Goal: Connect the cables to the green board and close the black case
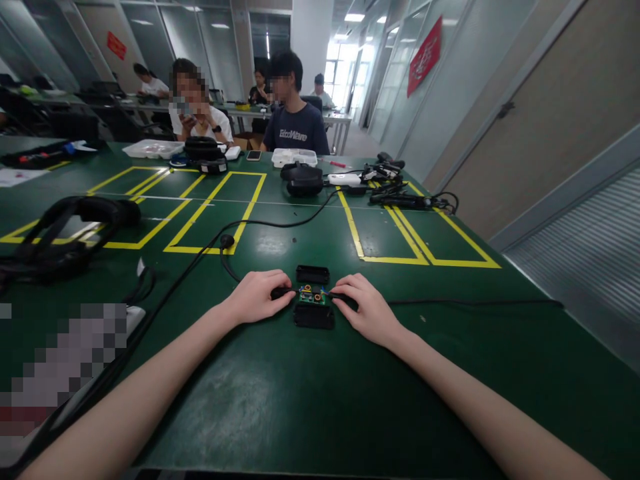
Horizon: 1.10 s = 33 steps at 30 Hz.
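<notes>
A small green circuit board (313, 297) with copper coils sits between my two hands on the green table. Just beyond it lies one black plastic case half (313, 274), and on the near side is the other black case half (313, 317), hollow side up. My left hand (260, 295) pinches the black cable end (283, 293) at the board's left. My right hand (364, 308) is closed on the black cable end (345, 299) at its right. Thin wires run from both cable ends to the board.
A black cable (475, 303) stretches right across the green table (400, 400). Another with a plug (227, 241) curves to the left. A black headset (75, 227) rests at left. Farther back are a black case (303, 179), a white tray (294, 157) and two seated people.
</notes>
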Each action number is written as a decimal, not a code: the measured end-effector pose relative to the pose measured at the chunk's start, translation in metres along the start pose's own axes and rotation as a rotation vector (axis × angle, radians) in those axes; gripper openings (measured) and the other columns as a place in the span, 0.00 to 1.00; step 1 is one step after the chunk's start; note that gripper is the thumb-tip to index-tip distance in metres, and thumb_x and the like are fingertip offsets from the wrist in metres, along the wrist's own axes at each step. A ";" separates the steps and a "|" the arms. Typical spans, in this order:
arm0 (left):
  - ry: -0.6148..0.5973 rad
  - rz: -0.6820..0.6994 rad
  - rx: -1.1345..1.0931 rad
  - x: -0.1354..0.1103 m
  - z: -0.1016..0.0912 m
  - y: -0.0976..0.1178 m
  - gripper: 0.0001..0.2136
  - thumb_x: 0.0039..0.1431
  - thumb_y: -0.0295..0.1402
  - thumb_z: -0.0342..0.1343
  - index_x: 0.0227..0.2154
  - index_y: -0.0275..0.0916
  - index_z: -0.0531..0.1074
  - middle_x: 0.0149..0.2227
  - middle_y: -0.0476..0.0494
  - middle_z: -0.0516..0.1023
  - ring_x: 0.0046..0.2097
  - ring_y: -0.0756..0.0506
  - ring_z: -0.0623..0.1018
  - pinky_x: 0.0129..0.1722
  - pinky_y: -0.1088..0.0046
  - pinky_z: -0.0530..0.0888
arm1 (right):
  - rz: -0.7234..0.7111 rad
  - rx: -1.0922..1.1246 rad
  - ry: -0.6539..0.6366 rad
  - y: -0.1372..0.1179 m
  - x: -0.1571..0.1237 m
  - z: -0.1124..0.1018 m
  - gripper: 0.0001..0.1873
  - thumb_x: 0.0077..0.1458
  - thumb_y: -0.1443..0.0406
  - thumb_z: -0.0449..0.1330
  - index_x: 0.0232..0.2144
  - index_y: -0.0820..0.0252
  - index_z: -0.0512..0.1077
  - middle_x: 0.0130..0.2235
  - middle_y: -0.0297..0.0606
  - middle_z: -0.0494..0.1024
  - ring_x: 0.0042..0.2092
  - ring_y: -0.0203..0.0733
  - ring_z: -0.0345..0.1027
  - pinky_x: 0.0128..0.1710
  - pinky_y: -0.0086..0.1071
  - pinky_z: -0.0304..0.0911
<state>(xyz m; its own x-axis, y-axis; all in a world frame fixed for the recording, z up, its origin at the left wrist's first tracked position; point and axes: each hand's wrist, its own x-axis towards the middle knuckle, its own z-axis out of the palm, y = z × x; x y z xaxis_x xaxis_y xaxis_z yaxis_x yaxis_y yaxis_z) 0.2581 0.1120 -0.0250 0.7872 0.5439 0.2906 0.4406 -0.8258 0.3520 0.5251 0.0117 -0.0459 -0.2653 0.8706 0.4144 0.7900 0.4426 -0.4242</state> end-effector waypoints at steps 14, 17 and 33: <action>0.003 -0.019 -0.072 -0.002 -0.001 -0.001 0.07 0.62 0.35 0.54 0.31 0.39 0.72 0.25 0.52 0.74 0.24 0.51 0.71 0.27 0.76 0.64 | 0.082 0.071 0.032 -0.006 0.001 0.002 0.09 0.68 0.64 0.56 0.39 0.58 0.76 0.32 0.38 0.78 0.30 0.41 0.72 0.29 0.32 0.65; 0.022 -0.021 -0.106 -0.004 -0.004 0.002 0.07 0.62 0.35 0.54 0.31 0.39 0.72 0.24 0.52 0.73 0.23 0.51 0.69 0.27 0.77 0.63 | 0.021 0.096 0.071 -0.007 -0.001 0.000 0.10 0.69 0.64 0.55 0.39 0.59 0.76 0.32 0.39 0.78 0.31 0.41 0.73 0.30 0.33 0.66; -0.118 -0.022 -0.176 -0.010 -0.016 0.022 0.06 0.59 0.33 0.54 0.28 0.39 0.71 0.23 0.53 0.68 0.24 0.51 0.67 0.27 0.77 0.61 | -0.101 0.178 -0.046 -0.011 -0.012 -0.014 0.11 0.70 0.65 0.54 0.42 0.59 0.77 0.33 0.40 0.79 0.32 0.40 0.74 0.30 0.32 0.67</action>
<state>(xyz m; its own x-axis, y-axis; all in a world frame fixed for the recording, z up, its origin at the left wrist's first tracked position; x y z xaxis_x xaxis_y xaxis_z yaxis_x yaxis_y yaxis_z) 0.2533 0.0910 -0.0056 0.8278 0.5318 0.1787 0.3844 -0.7697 0.5098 0.5278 -0.0064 -0.0349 -0.3662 0.8268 0.4269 0.6489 0.5557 -0.5196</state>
